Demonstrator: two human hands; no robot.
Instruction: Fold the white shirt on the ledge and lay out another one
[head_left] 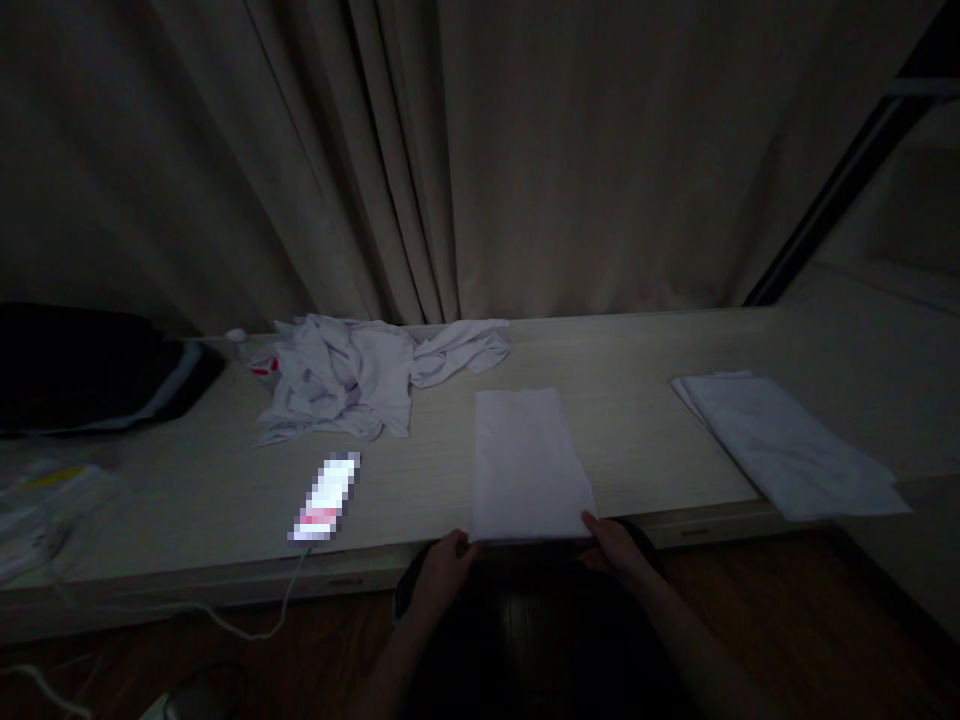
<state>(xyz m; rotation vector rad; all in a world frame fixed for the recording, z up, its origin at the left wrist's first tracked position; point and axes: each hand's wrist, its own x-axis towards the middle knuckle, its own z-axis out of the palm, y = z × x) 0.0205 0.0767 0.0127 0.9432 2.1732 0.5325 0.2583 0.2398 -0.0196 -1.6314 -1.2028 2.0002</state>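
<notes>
A white cloth [525, 465], folded into a flat rectangle, lies in front of me with its near edge at the desk's front edge. My left hand [448, 562] pinches its near left corner. At the near right corner, my right hand [611, 548] grips the cloth, thumb on top and the other fingers underneath, partly hidden. Off to the right rests a stack of folded white cloths [787, 440], slightly askew. A crumpled heap of white cloth [345, 375] sits at the back left, one piece stretching rightward.
On the desk [615, 400], a lit phone [326, 497] has a white cable [281, 610] hanging over the front edge. A plastic bottle [255, 355] stands behind the heap. A dark bag-like item [90, 370] and clear plastic packaging [52, 510] lie left. Curtains [585, 160] hang behind.
</notes>
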